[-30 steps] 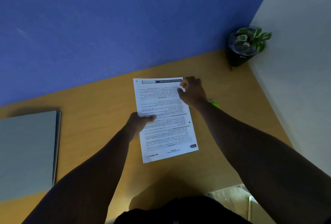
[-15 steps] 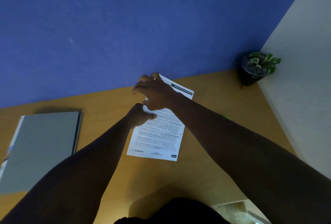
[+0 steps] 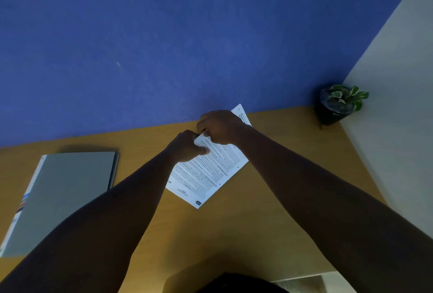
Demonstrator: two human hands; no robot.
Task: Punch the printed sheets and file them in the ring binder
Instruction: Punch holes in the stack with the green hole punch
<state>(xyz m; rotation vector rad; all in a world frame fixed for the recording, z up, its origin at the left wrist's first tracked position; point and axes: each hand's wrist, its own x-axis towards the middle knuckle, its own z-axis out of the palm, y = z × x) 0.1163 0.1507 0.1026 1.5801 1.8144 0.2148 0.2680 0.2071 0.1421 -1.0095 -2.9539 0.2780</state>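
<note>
- Gripping the white printed paper sheets at one edge, the left hand and right hand pinch together.
- Grey closed ring binder lies well apart on the wooden desk.

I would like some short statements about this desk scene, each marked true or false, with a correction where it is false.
1. Both hands hold the white printed paper sheets. True: the left hand and the right hand grip them at the same long edge.
2. The grey ring binder lies open on the wooden desk. False: it lies closed, to the left of the sheets.
3. The small green plant in a dark pot stands at the far right corner of the desk. True.
4. The sheets lie square to the desk edge. False: they are turned at an angle.
5. A hole punch is in view. False: none can be seen.
</note>
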